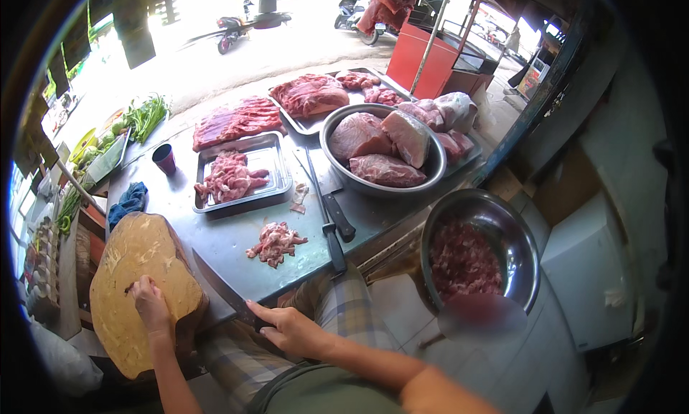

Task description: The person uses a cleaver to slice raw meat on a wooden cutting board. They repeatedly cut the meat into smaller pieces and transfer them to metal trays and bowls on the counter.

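Observation:
My left hand (149,304) rests over the thick wooden chopping block (136,245), fingers closed. A small dark bit pokes out at its fingertips, too small to name. My right hand (291,333) grips the handle of a long knife (219,281), whose blade points away to the left, beside the block and over the table's near edge. A small heap of meat scraps (276,244) lies on the metal table (240,233). Behind it, a steel tray (285,171) holds cut meat pieces (231,177). A black-handled sharpening steel (332,247) and a second knife (339,216) lie to the right.
Large meat chunks (387,171) fill a steel bowl (334,155); slabs of meat (237,122) lie behind. Lower right, a deep bowl (527,252) contains chopped meat (463,259). A dark cup (164,159) and blue cloth (128,204) stand left, near green vegetables (147,116).

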The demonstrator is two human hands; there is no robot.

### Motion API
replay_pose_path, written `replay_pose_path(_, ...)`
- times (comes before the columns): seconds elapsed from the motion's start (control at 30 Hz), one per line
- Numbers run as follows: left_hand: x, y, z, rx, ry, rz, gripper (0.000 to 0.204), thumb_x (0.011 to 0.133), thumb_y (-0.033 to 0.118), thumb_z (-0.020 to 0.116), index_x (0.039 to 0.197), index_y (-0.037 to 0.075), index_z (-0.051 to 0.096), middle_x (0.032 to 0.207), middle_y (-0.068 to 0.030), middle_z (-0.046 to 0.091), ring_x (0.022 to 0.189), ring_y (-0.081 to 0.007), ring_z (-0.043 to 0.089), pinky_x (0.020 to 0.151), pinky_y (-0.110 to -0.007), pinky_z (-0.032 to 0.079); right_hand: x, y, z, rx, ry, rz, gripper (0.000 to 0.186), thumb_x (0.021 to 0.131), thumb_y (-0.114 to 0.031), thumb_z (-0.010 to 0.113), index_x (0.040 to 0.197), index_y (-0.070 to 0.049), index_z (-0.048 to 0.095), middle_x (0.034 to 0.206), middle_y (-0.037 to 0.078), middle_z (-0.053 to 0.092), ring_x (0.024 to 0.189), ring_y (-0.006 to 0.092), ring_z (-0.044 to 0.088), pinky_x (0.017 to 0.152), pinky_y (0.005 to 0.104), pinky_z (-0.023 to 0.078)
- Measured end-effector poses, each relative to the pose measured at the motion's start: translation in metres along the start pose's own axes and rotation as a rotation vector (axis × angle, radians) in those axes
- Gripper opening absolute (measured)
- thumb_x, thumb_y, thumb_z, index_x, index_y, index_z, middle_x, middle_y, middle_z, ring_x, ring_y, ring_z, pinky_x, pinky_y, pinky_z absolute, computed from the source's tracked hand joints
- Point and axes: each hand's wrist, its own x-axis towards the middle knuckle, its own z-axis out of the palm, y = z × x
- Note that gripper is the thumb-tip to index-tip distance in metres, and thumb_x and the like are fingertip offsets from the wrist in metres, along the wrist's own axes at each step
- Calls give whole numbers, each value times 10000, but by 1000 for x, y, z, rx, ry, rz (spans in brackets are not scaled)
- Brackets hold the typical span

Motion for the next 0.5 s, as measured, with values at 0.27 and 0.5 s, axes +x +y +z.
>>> replay_pose_path(0.27,-16,-4,-9,-792,-151,-334,186,881,-57,625,1056,4,610,787,-49,604,646,-119,561,546,-244,445,-18,24,-19,87,54,111,638,906,-6,632,1506,60,425,1176,349,654,1058,449,678,929,411,524)
replay_pose_path(0.5,7,77,-52,-1617,-471,-474,438,914,36,688,1316,-70,549,959,-71,651,658,-46,517,492,-157,403,-25,32,-30,169,148,130,598,903,-13,642,1477,48,486,1196,332,665,1051,387,707,909,370,539)
